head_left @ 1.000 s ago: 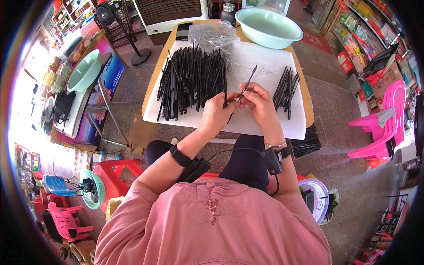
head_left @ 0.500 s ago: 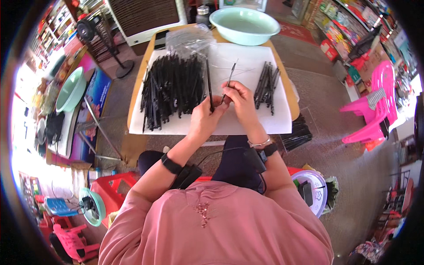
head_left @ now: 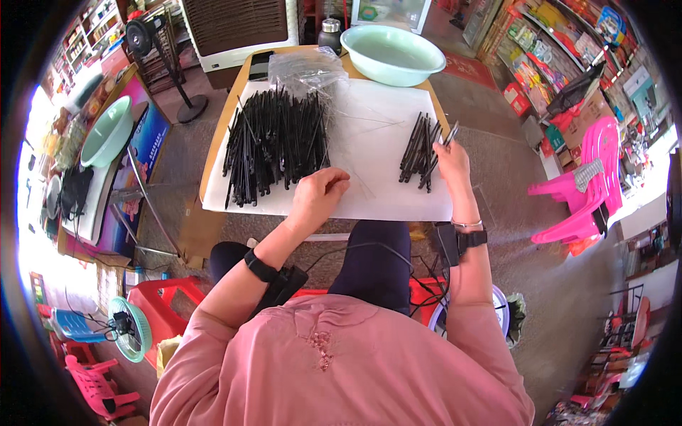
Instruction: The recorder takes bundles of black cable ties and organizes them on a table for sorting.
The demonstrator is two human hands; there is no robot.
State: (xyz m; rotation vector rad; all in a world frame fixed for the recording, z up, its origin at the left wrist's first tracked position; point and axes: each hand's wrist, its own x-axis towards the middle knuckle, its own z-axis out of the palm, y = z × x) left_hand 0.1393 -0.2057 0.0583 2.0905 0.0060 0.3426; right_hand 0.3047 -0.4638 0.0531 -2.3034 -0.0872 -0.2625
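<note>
At the right end of the white board [head_left: 383, 202], my right hand [head_left: 455, 165] is closed on a slim silvery metal tool [head_left: 452, 132]. It is beside a small pile of thin black sticks [head_left: 418, 150]; one stick's end lies against its fingertips, and I cannot tell whether it is gripped. My left hand [head_left: 320, 195] is near the board's front edge with fingers curled in. Whether anything is between them is hidden. A large pile of black sticks [head_left: 273, 142] lies just beyond it. Thin wires [head_left: 366, 121] are spread across the middle of the board.
Crumpled clear plastic [head_left: 305, 69] lies behind the large pile. At the table's far end stand a pale green basin [head_left: 393, 55], a dark bottle [head_left: 329, 35] and a black phone [head_left: 261, 65]. A floor fan [head_left: 142, 39] is at left, pink chairs [head_left: 579, 184] at right.
My right hand has moved right to the small pile with the metal tool. The black stick has left my left hand, which has drawn slightly back and left.
</note>
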